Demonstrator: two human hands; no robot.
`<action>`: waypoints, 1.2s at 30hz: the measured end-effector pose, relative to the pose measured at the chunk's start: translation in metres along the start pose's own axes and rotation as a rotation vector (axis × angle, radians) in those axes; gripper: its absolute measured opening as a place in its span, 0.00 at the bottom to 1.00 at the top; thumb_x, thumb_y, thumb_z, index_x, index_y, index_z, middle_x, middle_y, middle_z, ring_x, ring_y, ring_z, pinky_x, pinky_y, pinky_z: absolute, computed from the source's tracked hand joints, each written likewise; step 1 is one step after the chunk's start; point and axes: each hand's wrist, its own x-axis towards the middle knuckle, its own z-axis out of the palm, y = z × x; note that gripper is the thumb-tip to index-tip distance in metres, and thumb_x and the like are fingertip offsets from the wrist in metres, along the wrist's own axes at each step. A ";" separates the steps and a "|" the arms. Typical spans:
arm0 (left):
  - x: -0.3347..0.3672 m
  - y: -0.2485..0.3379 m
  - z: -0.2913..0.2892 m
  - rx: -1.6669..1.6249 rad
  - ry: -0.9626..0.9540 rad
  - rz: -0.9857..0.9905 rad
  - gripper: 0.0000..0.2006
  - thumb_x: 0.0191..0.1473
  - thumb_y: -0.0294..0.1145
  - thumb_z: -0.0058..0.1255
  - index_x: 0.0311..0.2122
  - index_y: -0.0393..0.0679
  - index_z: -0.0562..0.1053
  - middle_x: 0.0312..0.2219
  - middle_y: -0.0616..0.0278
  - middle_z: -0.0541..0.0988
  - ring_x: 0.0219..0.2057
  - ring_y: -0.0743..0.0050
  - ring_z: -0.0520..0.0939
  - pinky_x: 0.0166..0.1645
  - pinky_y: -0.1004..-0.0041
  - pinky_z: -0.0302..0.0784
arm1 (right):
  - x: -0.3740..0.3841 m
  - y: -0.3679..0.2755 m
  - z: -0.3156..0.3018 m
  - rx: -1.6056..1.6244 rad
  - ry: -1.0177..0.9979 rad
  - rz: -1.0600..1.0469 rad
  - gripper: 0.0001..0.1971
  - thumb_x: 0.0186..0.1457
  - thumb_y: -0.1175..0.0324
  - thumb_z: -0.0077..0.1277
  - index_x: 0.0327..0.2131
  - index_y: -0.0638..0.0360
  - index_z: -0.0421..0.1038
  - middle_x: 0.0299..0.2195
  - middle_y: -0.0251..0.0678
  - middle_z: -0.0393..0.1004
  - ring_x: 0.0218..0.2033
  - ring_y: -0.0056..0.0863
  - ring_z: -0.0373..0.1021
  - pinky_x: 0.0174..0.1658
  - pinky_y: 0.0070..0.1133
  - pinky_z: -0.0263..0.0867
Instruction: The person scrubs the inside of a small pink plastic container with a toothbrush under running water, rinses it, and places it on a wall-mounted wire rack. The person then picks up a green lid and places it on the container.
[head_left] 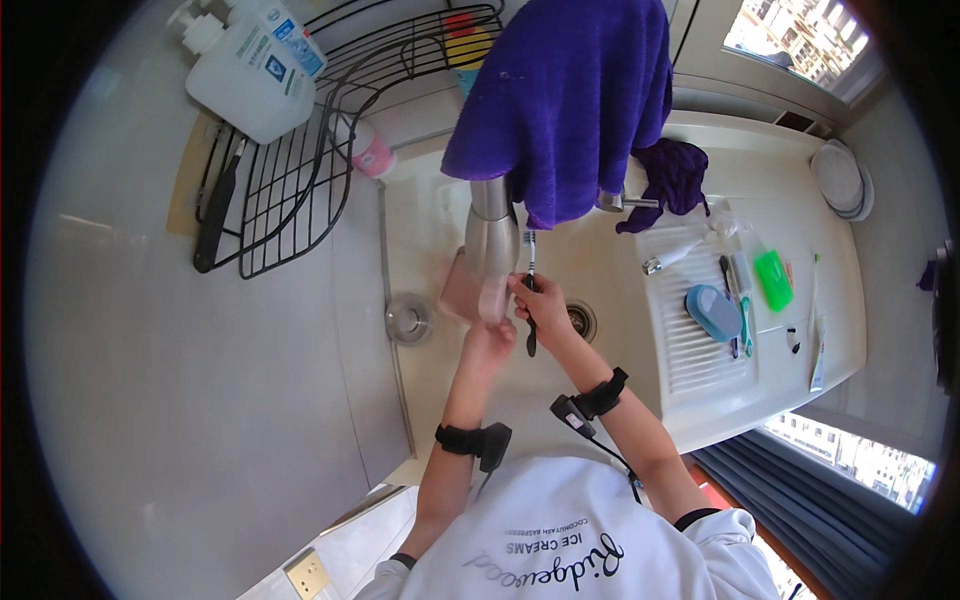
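Note:
Over the sink basin (620,300), my left hand (488,342) grips a pinkish, see-through box-like piece (462,288), blurred by motion, just below the metal faucet (492,240). My right hand (543,305) is closed round a toothbrush (531,344) with a dark handle. Its bristle end points away from me, and the handle's tail sticks out below my fingers. The right fingertips are close to the pink piece; whether they touch it I cannot tell. A purple towel (570,100) hangs over the faucet's upper part and hides it.
On the left, a black wire rack (290,200) holds pump bottles (255,85) and a black-handled knife-like tool (215,215). A metal strainer cup (408,319) stands by the basin's left edge. The ribbed drainboard (690,350) carries a blue brush (713,312), a green box (773,280) and toothbrushes.

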 end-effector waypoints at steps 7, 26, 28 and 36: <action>-0.006 -0.002 0.009 0.074 0.015 0.115 0.08 0.55 0.31 0.35 0.35 0.39 0.65 0.21 0.65 0.65 0.21 0.83 0.67 0.23 0.87 0.66 | -0.002 0.008 0.013 -0.070 0.017 -0.069 0.08 0.53 0.68 0.47 0.30 0.64 0.65 0.18 0.26 0.61 0.17 0.12 0.55 0.18 0.13 0.52; 0.002 0.005 -0.004 -0.202 -0.081 -0.105 0.09 0.56 0.33 0.33 0.33 0.38 0.62 0.19 0.65 0.65 0.19 0.82 0.68 0.21 0.85 0.68 | 0.012 -0.025 -0.002 -0.529 -0.198 0.038 0.08 0.54 0.68 0.42 0.29 0.64 0.61 0.19 0.32 0.63 0.18 0.17 0.60 0.20 0.17 0.56; 0.006 0.004 -0.003 -0.084 -0.006 0.004 0.10 0.57 0.35 0.32 0.33 0.39 0.62 0.19 0.66 0.65 0.18 0.82 0.68 0.20 0.84 0.67 | 0.009 -0.026 0.001 -0.171 -0.255 0.151 0.07 0.54 0.69 0.42 0.29 0.64 0.61 0.20 0.31 0.60 0.18 0.16 0.56 0.20 0.14 0.54; 0.001 0.020 0.015 0.431 0.023 0.245 0.11 0.57 0.38 0.31 0.39 0.44 0.63 0.21 0.65 0.70 0.18 0.80 0.70 0.19 0.82 0.66 | 0.013 -0.026 -0.005 0.545 -0.262 0.545 0.03 0.52 0.75 0.38 0.29 0.65 0.58 0.24 0.32 0.58 0.18 0.13 0.53 0.18 0.09 0.50</action>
